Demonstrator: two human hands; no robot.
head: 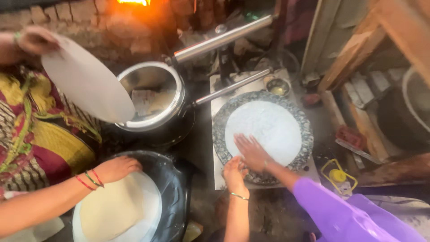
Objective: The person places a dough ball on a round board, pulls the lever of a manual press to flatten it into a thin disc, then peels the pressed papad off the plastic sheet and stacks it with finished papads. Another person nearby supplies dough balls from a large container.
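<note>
2 hands of the person work at a round speckled stone board that sits on a low table. The right hand, in a purple sleeve, lies palm down on the near edge of a thin white dough round; its grip is flat open and has hold of nothing. The left hand, with a bangle at the wrist, is curled at the board's near rim just beside the right; I cannot tell whether its grip pinches the dough's edge.

The round already looks pressed thin and wide, filling most of the board, and it has not been lifted off. A small bowl stands beyond the board.

To the left, a co-worker's hand rests on a stack of flat rounds in a black basin, while the co-worker's other hand holds 1 more round tilted over a steel pot. A fire burns behind.
</note>
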